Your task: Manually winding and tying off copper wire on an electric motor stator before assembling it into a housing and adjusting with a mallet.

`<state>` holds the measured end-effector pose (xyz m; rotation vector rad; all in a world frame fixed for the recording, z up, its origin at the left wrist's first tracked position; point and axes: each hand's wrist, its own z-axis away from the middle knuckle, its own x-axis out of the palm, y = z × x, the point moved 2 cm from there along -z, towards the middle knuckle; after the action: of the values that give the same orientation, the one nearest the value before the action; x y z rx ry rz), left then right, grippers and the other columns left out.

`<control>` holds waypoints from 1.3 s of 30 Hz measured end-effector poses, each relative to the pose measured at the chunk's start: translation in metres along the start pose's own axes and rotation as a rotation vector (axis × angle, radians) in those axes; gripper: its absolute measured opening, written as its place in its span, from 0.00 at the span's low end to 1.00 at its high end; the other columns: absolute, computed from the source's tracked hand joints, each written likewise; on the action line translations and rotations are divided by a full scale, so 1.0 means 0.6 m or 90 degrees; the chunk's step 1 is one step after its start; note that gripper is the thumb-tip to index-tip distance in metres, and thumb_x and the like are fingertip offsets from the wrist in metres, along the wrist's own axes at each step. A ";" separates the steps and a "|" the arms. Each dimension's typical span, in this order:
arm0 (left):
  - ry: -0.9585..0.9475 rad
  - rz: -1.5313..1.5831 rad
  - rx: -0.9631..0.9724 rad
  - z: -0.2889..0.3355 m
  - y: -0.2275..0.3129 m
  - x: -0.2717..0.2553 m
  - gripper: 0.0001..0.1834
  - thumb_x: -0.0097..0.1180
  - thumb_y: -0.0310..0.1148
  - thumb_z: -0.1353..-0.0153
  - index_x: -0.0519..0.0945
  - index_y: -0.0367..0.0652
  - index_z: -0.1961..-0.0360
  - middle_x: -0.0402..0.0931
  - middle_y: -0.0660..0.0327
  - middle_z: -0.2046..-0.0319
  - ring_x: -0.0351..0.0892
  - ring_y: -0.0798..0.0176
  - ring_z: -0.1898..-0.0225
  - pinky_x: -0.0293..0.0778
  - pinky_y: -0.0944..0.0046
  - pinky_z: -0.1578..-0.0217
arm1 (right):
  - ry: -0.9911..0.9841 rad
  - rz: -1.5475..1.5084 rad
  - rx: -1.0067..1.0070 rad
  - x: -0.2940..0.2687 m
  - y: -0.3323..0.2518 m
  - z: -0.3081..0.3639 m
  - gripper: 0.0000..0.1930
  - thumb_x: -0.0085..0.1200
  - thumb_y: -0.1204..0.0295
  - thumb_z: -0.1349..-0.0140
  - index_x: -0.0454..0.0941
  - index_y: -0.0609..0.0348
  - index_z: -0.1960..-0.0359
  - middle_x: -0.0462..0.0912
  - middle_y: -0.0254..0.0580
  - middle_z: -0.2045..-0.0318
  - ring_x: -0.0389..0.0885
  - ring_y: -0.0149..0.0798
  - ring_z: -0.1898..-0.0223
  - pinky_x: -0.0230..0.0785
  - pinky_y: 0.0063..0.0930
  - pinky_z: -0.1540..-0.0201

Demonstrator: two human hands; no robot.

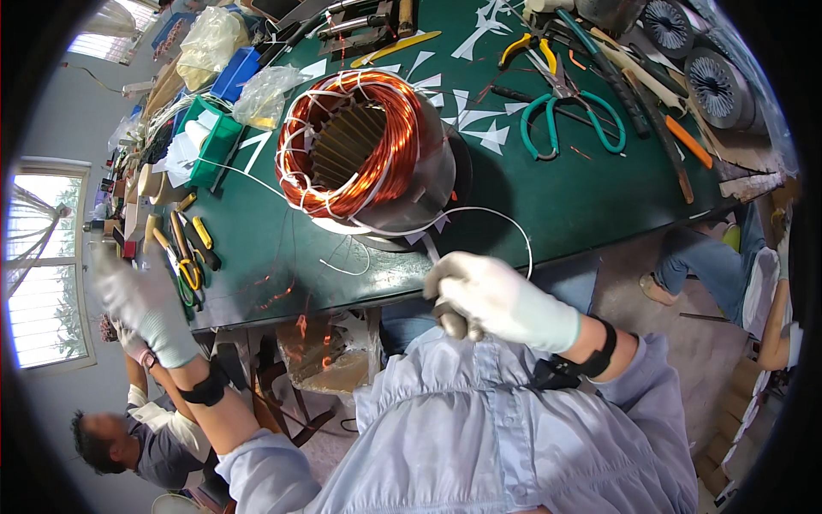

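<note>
Near the front edge of the green surface (591, 206) stands a metal core (437, 163) topped by a ring of copper winding (402, 141), its open mouth tipped toward the upper left of the view and white ties looped around the ring at intervals. A length of white cord (467, 208) leaves the lower side of the winding and arcs toward the right hand (505, 300), which is curled in front of the person's shirt; whether its fingers grip the cord cannot be told. Well out to the left, past the end of the surface, the left hand (150, 308) is blurred, so its grasp cannot be told either. The work looks like lacing the winding with cord. To do it well, the person would draw each turn snug with a smooth, even pull, pressing the copper strands together without letting the cord saw at their coating, and keep the spacing regular. The loose loop is best kept clear of the teal-handled scissors (562, 87) and the scattered white slips (488, 137), where it could snag. One palm steadying the core during a firm pull would probably stop it from shifting, and slack taken up early should prevent knots.
</note>
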<state>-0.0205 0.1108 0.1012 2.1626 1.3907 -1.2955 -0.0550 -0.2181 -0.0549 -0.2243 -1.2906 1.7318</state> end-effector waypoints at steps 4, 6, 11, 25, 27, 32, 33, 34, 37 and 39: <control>0.194 0.739 0.449 0.014 0.045 -0.033 0.23 0.62 0.30 0.37 0.77 0.43 0.40 0.80 0.52 0.47 0.81 0.55 0.47 0.75 0.56 0.44 | 0.108 -0.041 -0.106 -0.017 -0.030 0.031 0.14 0.37 0.68 0.26 0.73 0.63 0.49 0.77 0.32 0.72 0.75 0.21 0.74 0.66 0.16 0.75; 0.016 0.689 0.674 0.066 0.102 -0.086 0.18 0.63 0.23 0.42 0.83 0.43 0.49 0.82 0.56 0.49 0.80 0.57 0.47 0.74 0.59 0.46 | 0.028 -0.069 -0.073 -0.004 -0.065 0.032 0.15 0.37 0.68 0.26 0.73 0.63 0.48 0.78 0.32 0.73 0.75 0.21 0.75 0.67 0.16 0.76; -0.128 0.568 0.913 0.077 0.203 -0.113 0.12 0.59 0.28 0.41 0.84 0.38 0.56 0.82 0.54 0.56 0.82 0.53 0.52 0.75 0.59 0.49 | -0.109 -0.238 -0.012 0.004 -0.090 0.006 0.18 0.43 0.63 0.26 0.75 0.64 0.45 0.80 0.35 0.77 0.74 0.22 0.79 0.67 0.16 0.77; -0.120 0.409 1.088 0.067 0.246 -0.099 0.16 0.58 0.29 0.46 0.84 0.38 0.55 0.80 0.51 0.57 0.81 0.48 0.54 0.77 0.53 0.50 | 0.044 -0.083 -0.090 0.011 -0.073 -0.036 0.15 0.52 0.60 0.28 0.81 0.61 0.60 0.79 0.35 0.81 0.73 0.23 0.82 0.62 0.21 0.79; -0.153 0.400 1.180 0.070 0.254 -0.087 0.17 0.58 0.27 0.49 0.83 0.38 0.56 0.80 0.51 0.58 0.80 0.48 0.53 0.77 0.53 0.50 | 0.279 0.339 -0.287 0.009 -0.080 -0.036 0.14 0.54 0.62 0.29 0.82 0.60 0.65 0.77 0.38 0.83 0.76 0.27 0.81 0.66 0.25 0.77; 0.243 0.608 1.045 0.017 0.226 -0.045 0.14 0.53 0.16 0.49 0.83 0.37 0.62 0.80 0.53 0.56 0.80 0.51 0.54 0.77 0.58 0.54 | 0.118 -0.051 -0.126 0.010 -0.069 -0.024 0.12 0.47 0.67 0.26 0.81 0.60 0.53 0.83 0.39 0.70 0.78 0.27 0.78 0.69 0.22 0.75; 0.250 0.638 1.054 -0.010 0.203 -0.092 0.13 0.52 0.16 0.46 0.84 0.37 0.62 0.80 0.52 0.53 0.81 0.55 0.55 0.78 0.61 0.56 | 0.000 -0.023 -0.129 -0.003 -0.072 -0.003 0.16 0.42 0.71 0.25 0.77 0.61 0.43 0.83 0.41 0.60 0.76 0.25 0.76 0.68 0.18 0.74; 0.349 0.629 1.014 -0.015 0.177 -0.120 0.12 0.53 0.17 0.44 0.84 0.36 0.62 0.80 0.53 0.53 0.81 0.55 0.56 0.78 0.61 0.57 | -0.050 -0.184 -0.150 -0.011 -0.070 0.011 0.17 0.41 0.74 0.26 0.74 0.61 0.39 0.82 0.43 0.58 0.75 0.24 0.75 0.67 0.17 0.74; -0.088 1.017 0.771 0.061 0.127 -0.127 0.08 0.57 0.21 0.42 0.85 0.33 0.62 0.81 0.53 0.56 0.81 0.56 0.59 0.79 0.61 0.57 | -0.111 -0.374 -0.309 0.017 -0.088 0.012 0.29 0.54 0.79 0.36 0.65 0.60 0.32 0.80 0.44 0.51 0.77 0.27 0.70 0.69 0.26 0.70; 0.159 0.715 1.049 0.108 0.144 -0.137 0.11 0.67 0.28 0.52 0.88 0.45 0.64 0.81 0.62 0.56 0.81 0.56 0.59 0.76 0.57 0.56 | 0.081 0.045 -0.451 0.038 -0.110 0.018 0.23 0.63 0.72 0.41 0.76 0.60 0.43 0.81 0.46 0.54 0.79 0.35 0.67 0.71 0.34 0.65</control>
<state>0.0047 -0.0224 0.1094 2.9591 -1.5126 -1.6717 -0.0371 -0.2068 0.0125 -0.7775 -1.7704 1.2281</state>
